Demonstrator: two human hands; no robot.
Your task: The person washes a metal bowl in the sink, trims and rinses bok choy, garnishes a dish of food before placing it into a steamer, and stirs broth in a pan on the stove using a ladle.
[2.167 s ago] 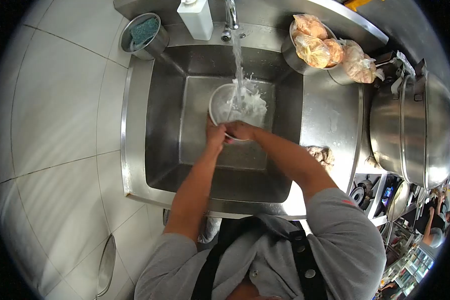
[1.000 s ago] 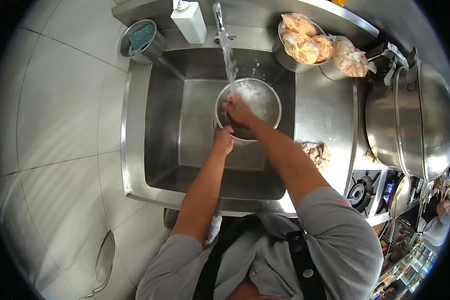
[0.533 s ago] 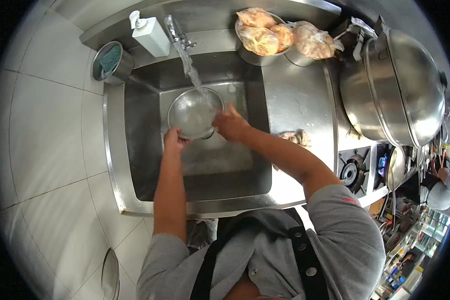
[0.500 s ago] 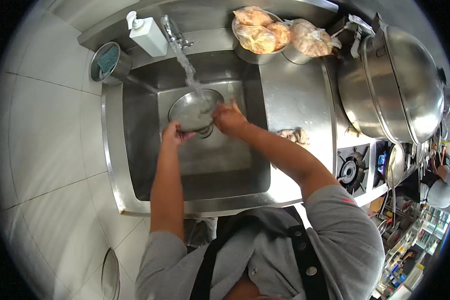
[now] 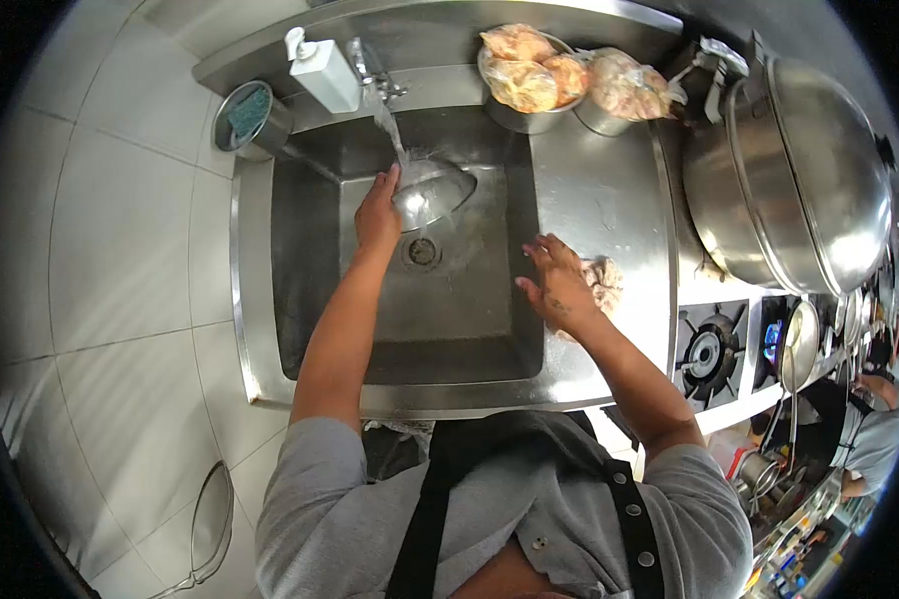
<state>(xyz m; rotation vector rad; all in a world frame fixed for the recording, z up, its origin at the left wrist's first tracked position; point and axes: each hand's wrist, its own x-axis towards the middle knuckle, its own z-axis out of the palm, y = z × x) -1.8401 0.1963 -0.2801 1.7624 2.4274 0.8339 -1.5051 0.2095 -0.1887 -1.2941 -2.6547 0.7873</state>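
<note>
My left hand [image 5: 379,214] grips the rim of a round metal bowl [image 5: 432,196], which is tilted inside the sink [image 5: 400,309]. Water from the tap [image 5: 366,72] runs down onto the bowl beside my fingers. The round drain [image 5: 422,252] shows just below the bowl. Over the sink's right edge is my right hand [image 5: 557,283], its fingers spread and holding nothing. A crumpled, light brown cloth [image 5: 603,284] lies on the counter right beside this hand.
Behind the sink stand a metal container with a green scourer [image 5: 248,114], a white pump bottle [image 5: 328,78] and bagged orange food [image 5: 522,86] on a pot. A large metal pot [image 5: 789,175] and a burner [image 5: 707,351] are at the right. Another person [image 5: 869,429] is at far right.
My right hand has left the bowl and moved right to the sink's edge, its fingers opening. My left hand has moved up and the bowl has tipped over further. The drain has come into view.
</note>
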